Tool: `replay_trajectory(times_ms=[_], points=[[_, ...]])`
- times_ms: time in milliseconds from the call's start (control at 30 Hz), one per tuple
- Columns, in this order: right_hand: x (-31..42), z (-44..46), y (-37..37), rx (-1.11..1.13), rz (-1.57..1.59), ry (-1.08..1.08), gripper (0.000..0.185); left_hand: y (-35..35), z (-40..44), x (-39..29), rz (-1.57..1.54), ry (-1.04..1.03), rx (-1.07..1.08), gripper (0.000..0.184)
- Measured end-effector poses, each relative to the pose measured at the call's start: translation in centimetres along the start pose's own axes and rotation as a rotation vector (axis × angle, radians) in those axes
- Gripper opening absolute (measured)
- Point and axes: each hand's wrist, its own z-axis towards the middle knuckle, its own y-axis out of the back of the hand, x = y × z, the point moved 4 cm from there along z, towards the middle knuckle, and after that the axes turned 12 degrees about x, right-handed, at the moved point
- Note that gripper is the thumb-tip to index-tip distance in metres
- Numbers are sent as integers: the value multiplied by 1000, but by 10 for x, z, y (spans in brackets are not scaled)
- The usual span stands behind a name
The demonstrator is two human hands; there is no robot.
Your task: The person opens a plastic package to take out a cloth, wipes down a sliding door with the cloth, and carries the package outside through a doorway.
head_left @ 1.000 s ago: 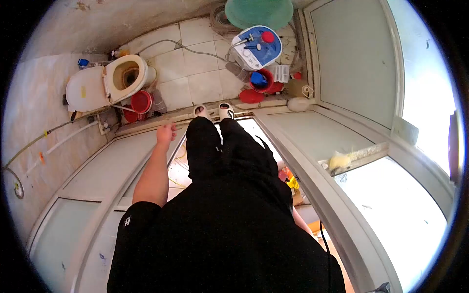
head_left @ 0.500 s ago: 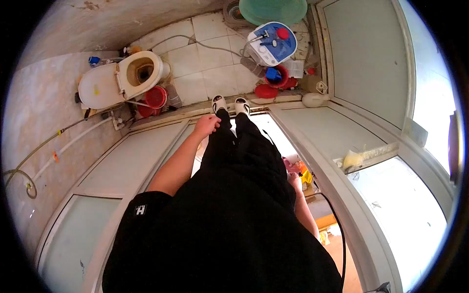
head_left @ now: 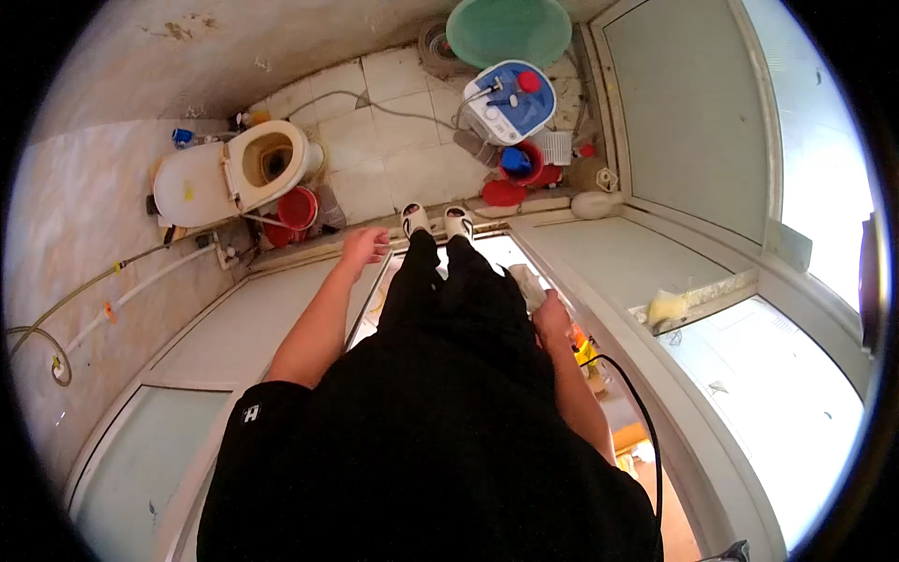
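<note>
My left hand (head_left: 365, 248) is held out beside my left leg, near the door frame, with its fingers apart and nothing in them. By my right thigh, my right hand (head_left: 552, 321) is closed on a crumpled beige cloth (head_left: 527, 285), which sticks out past the fingers toward my feet. Part of the cloth is covered by the hand and my trousers. My feet, in white slippers (head_left: 414, 221), are at the doorway's sill.
Ahead are a toilet (head_left: 267, 161) with its lid up, a red bucket (head_left: 297, 208), a small blue-and-white washing machine (head_left: 510, 103) and a green basin (head_left: 510, 33). A hose (head_left: 403, 112) crosses the tiles. A yellow sponge-like lump (head_left: 669, 306) rests on the right door's ledge.
My right hand has come forward from beside my hip, and the beige cloth now shows in it. My left hand has moved left, away from my leg, and its fingers have opened.
</note>
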Motion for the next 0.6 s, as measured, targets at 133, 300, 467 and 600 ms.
replay_trajectory(times_ms=[133,300,467,600], points=[[45,-2,38,-196,207,283,37,-64,-7,-35,4,-99,273,33],[106,-23,81,-202,743,732,43,-153,-57,-70,89,-228,461,63],[156,-92,130,33,1167,1019,49,-187,-108,-104,-615,-177,781,67],[175,-132,144,253,1211,1155,68,-188,-141,-132,-754,-401,893,63]])
